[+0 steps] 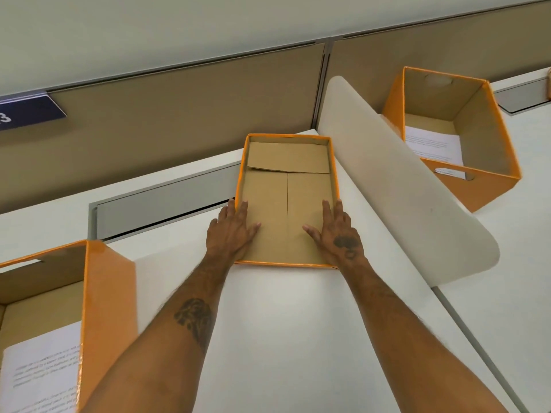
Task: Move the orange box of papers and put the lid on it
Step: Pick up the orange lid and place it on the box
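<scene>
An orange lid (pixel 287 162) lies upside down on the white desk, its brown cardboard inside facing up. My left hand (pixel 231 231) rests on the lid's near left edge, fingers over the rim and thumb inside. My right hand (pixel 338 231) grips the near right edge the same way. An open orange box (pixel 110 293) with printed papers inside stands at the lower left. A second open orange box (pixel 489 186) with papers stands at the far right, beyond a divider.
A white rounded divider panel (pixel 387 180) rises between the lid and the right box. Tan partition walls (pixel 179 114) run along the back. A grey cable slot (pixel 167 201) lies left of the lid. A dark blue sign (pixel 26 111) hangs upper left.
</scene>
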Demonstrator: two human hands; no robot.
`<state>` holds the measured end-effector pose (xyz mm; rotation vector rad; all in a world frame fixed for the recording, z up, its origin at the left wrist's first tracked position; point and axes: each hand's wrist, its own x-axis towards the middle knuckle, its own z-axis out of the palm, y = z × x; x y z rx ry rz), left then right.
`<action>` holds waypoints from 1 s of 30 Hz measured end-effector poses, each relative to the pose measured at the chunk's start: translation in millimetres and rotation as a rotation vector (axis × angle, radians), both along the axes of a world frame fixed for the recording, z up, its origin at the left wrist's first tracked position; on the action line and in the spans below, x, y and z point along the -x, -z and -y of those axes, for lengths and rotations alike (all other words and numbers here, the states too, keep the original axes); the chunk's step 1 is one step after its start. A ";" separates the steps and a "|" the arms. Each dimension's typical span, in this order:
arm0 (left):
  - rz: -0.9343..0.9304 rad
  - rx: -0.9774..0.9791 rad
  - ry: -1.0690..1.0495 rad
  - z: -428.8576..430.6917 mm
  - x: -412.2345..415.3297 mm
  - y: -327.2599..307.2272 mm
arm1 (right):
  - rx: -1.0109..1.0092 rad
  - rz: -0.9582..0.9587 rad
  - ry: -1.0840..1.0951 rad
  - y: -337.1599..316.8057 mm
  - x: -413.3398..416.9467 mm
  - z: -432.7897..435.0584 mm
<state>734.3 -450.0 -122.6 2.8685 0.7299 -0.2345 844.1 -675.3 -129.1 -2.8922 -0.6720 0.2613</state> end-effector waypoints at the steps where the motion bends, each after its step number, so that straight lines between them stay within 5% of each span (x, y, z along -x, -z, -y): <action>1: 0.004 0.035 -0.027 2.2 -0.2 1.2 | -0.014 -0.025 0.024 0.3 -0.6 -1.0; 17: 0.374 0.189 -0.247 -15.7 45.6 -42.0 | -0.524 -0.348 0.639 -72.2 28.4 -32.3; 24: 0.527 0.154 -0.291 -48.0 110.8 -105.8 | -0.893 -0.438 0.515 -153.0 69.0 -58.1; 30: 0.696 0.403 -0.385 -56.1 196.1 -161.4 | -1.120 -0.692 0.361 -213.5 133.3 -86.6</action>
